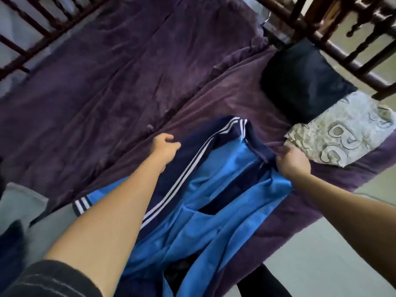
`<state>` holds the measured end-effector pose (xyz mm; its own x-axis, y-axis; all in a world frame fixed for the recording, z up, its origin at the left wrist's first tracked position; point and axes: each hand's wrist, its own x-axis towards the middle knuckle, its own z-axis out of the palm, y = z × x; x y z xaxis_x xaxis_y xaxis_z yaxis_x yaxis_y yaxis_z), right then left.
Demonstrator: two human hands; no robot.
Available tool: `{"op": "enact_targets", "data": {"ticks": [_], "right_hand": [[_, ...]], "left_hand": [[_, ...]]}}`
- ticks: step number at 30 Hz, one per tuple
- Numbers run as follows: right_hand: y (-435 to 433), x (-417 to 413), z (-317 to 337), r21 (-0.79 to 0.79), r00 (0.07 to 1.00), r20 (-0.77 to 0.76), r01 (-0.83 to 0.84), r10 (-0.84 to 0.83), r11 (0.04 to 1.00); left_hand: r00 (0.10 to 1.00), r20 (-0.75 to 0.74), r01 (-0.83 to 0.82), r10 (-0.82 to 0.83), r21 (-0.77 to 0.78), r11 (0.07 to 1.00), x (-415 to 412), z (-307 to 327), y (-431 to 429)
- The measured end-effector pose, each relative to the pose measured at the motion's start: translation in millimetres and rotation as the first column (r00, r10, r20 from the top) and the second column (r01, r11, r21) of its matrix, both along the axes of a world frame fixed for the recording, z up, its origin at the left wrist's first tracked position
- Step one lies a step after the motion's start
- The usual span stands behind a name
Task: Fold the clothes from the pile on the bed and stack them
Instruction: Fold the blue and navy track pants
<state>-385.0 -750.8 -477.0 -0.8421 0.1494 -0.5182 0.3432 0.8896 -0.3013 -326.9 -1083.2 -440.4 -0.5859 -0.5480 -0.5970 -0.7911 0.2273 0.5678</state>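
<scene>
Apparently jacket (pixel 214 183) lies lengthwise, collar (pixel 257 146) farthest.

The jacket (pixel 214 179) lay on the bed (pixel 107 82), toward the near edge; the left grip (pixel 166 147) held its left edge, the right grip (pixel 292 161) its collar on the right. Just right of the jacket sat a folded cloth (pixel 347 133), and behind that a folded garment (pixel 300 82), beside the rail (pixel 353 54). More clothes (pixel 25 211) lay at the near left.
</scene>
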Motion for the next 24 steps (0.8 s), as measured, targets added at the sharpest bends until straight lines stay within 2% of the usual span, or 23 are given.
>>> {"op": "enact_targets", "data": {"ticks": [2,4,6,8,9,11,12,13,14,16,18,21,24], "right_hand": [[-37.6,-8.6,-3.8,-0.062,0.993,-0.045,-0.109,0.107,0.992],[-76.3,-14.1,-13.7,-0.189,0.995,0.002,-0.098,0.1,0.977],[-107.6,-20.5,-30.3,-0.312,0.994,0.088,0.093,-0.069,0.946],[-129.4,-25.6,-47.8,-0.437,0.938,0.144,0.345,-0.314,0.83],[-138.1,-26.7,-54.1,-0.49,0.905,0.16,0.42,-0.395,0.764],[-152.2,-27.5,-62.5,-0.548,0.89,0.194,0.446,-0.412,0.708],[-157.5,-25.8,-64.7,-0.559,0.9,0.209,0.431,-0.383,0.709],[-161.5,-23.5,-64.8,-0.568,0.907,0.218,0.418,-0.36,0.709],[-165.0,-21.3,-64.4,-0.573,0.911,0.211,0.409,-0.355,0.71],[-171.6,-18.0,-56.1,-0.582,0.899,0.171,0.422,-0.403,0.695],[-178.7,-23.1,-46.1,-0.581,0.851,0.17,0.494,-0.498,0.647],[-191.2,-38.6,-29.8,-0.554,0.791,0.219,0.583,-0.571,0.594],[-209.8,-54.0,-21.6,-0.566,0.803,0.233,0.571,-0.549,0.595]], "left_hand": [[0.989,0.139,-0.04,0.05,-0.077,0.996,54.2,-19.9,-25.2],[0.958,0.284,-0.014,0.048,-0.121,0.993,108.9,-38.2,-41.8],[0.909,0.416,0.05,0.018,-0.153,0.987,158.3,-54.4,-52.8],[0.843,0.537,0.142,-0.024,-0.18,0.973,198.9,-71.3,-59.0],[0.792,0.606,0.227,-0.067,-0.191,0.955,214.9,-80.5,-60.1],[0.679,0.714,0.448,-0.167,-0.224,0.865,236.8,-99.7,-58.6],[0.657,0.729,0.534,-0.193,-0.269,0.802,241.4,-106.8,-58.3],[0.675,0.708,0.576,-0.206,-0.331,0.748,243.2,-113.4,-61.7],[0.716,0.664,0.566,-0.214,-0.374,0.734,242.0,-117.0,-68.6],[0.852,0.477,0.412,-0.217,-0.355,0.839,235.0,-114.4,-92.6],[0.919,0.336,0.302,-0.205,-0.269,0.914,222.1,-96.6,-126.4],[0.963,0.245,0.214,-0.114,-0.433,0.876,180.5,-57.8,-190.5],[0.997,0.077,0.028,0.024,-0.605,0.796,114.9,-28.1,-254.3]]}}
